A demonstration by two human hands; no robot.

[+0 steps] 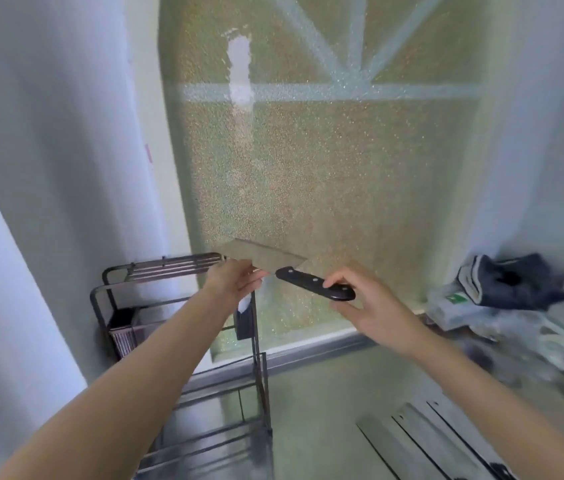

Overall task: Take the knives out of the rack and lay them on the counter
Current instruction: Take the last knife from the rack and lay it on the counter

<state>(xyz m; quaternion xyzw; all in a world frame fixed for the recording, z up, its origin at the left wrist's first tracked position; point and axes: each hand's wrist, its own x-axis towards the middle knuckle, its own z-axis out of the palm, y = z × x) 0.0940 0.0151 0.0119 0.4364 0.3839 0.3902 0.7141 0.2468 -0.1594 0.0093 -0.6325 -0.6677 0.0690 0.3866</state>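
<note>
A cleaver with a broad steel blade and a black riveted handle hangs in the air above the black wire knife rack at the left. My left hand pinches the blade's lower edge near the handle. My right hand closes its fingers around the handle's end. Several knives lie side by side on the counter at the lower right, their blades pointing away from me.
A frosted glass window fills the wall behind the rack. At the right, a dark folded cloth rests on clear packets. A white wall stands close on the left. The grey-green counter lies between the rack and the knives.
</note>
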